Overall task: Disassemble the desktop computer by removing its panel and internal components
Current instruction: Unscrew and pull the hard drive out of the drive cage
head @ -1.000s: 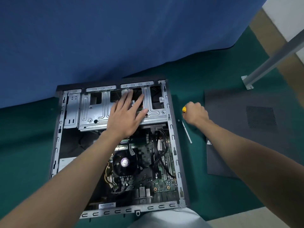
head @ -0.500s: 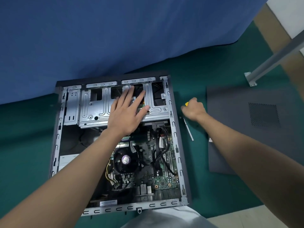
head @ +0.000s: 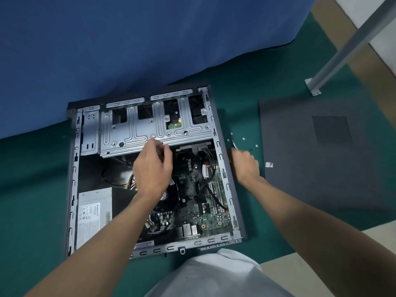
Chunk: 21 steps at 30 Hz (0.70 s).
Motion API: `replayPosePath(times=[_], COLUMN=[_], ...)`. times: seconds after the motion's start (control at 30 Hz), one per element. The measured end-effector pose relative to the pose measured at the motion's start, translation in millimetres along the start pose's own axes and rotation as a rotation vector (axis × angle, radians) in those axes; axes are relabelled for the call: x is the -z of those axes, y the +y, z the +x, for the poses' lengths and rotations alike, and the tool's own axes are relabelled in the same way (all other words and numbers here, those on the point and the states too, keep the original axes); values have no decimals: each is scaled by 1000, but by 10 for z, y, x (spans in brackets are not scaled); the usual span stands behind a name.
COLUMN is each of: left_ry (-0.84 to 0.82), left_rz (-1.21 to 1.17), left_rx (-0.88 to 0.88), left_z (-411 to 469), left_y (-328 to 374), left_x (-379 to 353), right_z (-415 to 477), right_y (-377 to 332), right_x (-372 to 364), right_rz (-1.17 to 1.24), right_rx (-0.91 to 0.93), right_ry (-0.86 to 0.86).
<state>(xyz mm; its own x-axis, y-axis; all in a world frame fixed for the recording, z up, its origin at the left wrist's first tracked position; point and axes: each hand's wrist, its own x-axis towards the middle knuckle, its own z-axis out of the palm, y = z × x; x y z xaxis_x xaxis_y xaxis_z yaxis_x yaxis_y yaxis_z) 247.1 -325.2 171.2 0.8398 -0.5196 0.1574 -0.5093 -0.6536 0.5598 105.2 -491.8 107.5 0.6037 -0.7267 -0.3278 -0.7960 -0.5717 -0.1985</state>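
Note:
The open desktop case (head: pixel 72 168) lies flat on the green mat. Its silver drive cage (head: pixel 137 129) spans the far end, and the motherboard (head: pixel 214 219) and power supply (head: pixel 94 211) lie nearer to me. My left hand (head: pixel 153 168) is inside the case with its fingers curled on the cage's near edge, and it hides part of the CPU fan (head: pixel 170 196). My right hand (head: pixel 246 166) rests just outside the case's right wall, closed on a screwdriver (head: pixel 234 144) whose metal tip pokes out beyond the fingers. The removed dark side panel (head: pixel 321 179) lies to the right.
Several small loose screws (head: pixel 243 138) lie on the mat between the case and the panel. A blue cloth (head: pixel 128 50) hangs behind the case. A grey metal leg (head: pixel 342 46) stands bolted down at the far right. My white clothing (head: pixel 210 275) fills the bottom edge.
My left hand slid back from lying flat on the drive cage to curling at its near edge. My right hand moved nearer with the screwdriver, now tip pointing away. The view shifted, so the power supply shows.

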Motion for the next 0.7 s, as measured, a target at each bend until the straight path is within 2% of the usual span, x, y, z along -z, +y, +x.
replayPosePath(times=[0.07,0.17,0.23,0.3,0.4,0.47,0.6,0.7], left_ry=[-51,-159,-175,-164,-90,-21,137,163], left_rz=[-68,-410,-511,-516,-601,-656,-917,-1136], left_rx=[129,477,608,683,798,866,1044,1130], left_z=[-31,20,38,61,85,102,121,116], left_y=[20,97,133,163,219,281,399,401], left_x=[-10,-8,1,8,-17,-47,-101,-128], right_z=[0,24,56,93,102,62,-91,-123], right_y=[5,54,81,63,-89,-263,-562,-630], right_x=[-23,8,82,216,432,541,535,452], right_rz=[-38,-62,-14,185,671,832,513,417], right_rx=[18,39,10,-67,-169,-212,-100,-86], right_ry=[5,-32,-64,-62,28,92,181,244])
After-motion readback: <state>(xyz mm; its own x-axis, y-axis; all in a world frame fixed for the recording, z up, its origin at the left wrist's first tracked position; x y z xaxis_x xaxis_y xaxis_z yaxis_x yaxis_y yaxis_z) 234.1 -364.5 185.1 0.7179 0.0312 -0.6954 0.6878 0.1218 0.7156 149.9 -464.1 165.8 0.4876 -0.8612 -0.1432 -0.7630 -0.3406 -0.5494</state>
